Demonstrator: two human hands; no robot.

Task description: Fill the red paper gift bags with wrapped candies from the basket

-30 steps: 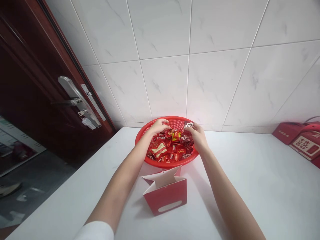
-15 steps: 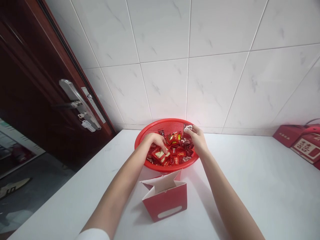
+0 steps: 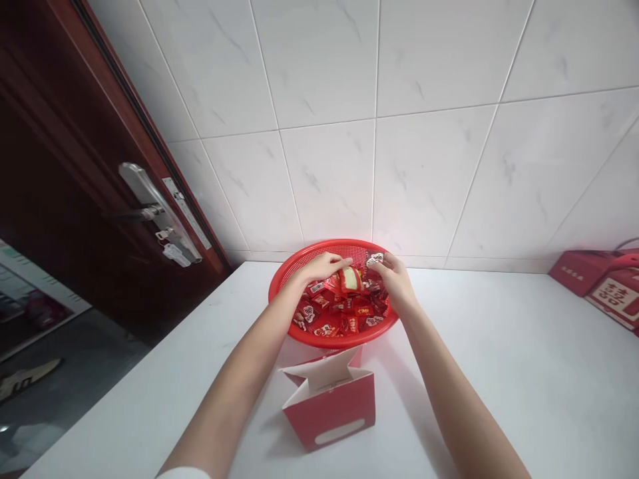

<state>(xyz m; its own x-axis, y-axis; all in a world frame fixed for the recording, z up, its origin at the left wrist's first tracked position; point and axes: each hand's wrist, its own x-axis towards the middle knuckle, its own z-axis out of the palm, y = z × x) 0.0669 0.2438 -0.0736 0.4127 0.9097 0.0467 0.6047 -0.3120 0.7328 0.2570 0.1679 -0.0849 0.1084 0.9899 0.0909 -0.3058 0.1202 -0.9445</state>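
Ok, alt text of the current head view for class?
The left hand holds a red and cream packet, the right hand a dark one, at a red basket of wrapped sweets. An open red box stands in front on a white table.

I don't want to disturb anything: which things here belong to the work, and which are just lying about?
In the work:
rounded red perforated plastic basket
small red wrapped packets inside
cream-and-red packet, in the left grip
white-labelled dark packet, in the right grip
open red paper box, apparently

Just about, seemingly:
red handled box, far right
silver metal door handle with keys
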